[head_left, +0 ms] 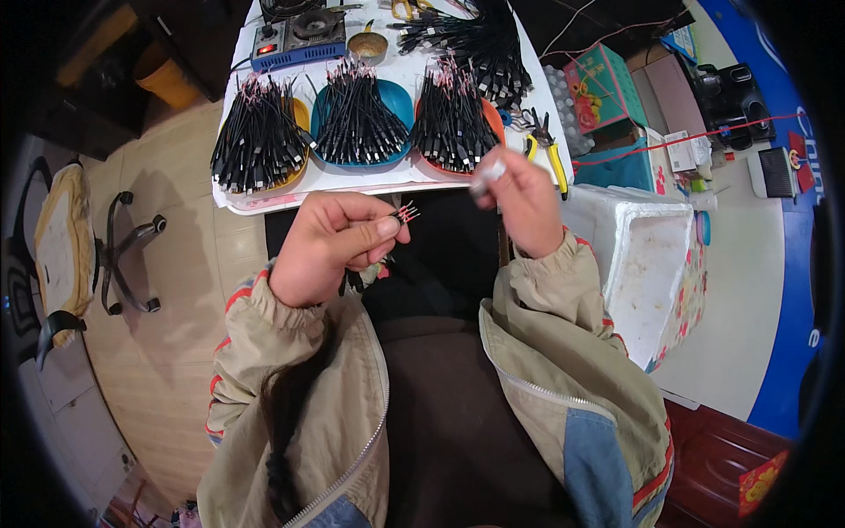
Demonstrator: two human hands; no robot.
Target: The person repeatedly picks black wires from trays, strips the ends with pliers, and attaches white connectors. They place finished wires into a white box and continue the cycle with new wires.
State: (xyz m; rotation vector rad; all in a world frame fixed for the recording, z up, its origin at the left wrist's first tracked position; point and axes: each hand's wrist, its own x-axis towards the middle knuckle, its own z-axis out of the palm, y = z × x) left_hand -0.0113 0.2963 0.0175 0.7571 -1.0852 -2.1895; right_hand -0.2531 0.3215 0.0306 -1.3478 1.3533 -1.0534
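Landmark: teal-blue plastic tray point(402, 97). Left hand point(339, 236), in front of that tray, has thumb and index finger closed on a thin black cable point(402, 214) whose pink-and-white wire ends fan out. Right hand point(528, 201), front-right of the tray, pinches a small pale object point(487, 180), too blurred to identify. Progress (judged): cable in hand looks partway, wires spread, joined to nothing visible. Black cables with pinkish ends point(361, 123) fill the landmark tray, likewise the yellow plastic tray point(302, 114) to its left and orange-red plastic tray point(492, 114) to its right. A heap of black cables point(493, 53) lies behind-right of it. Cannot tell which batches are finished.
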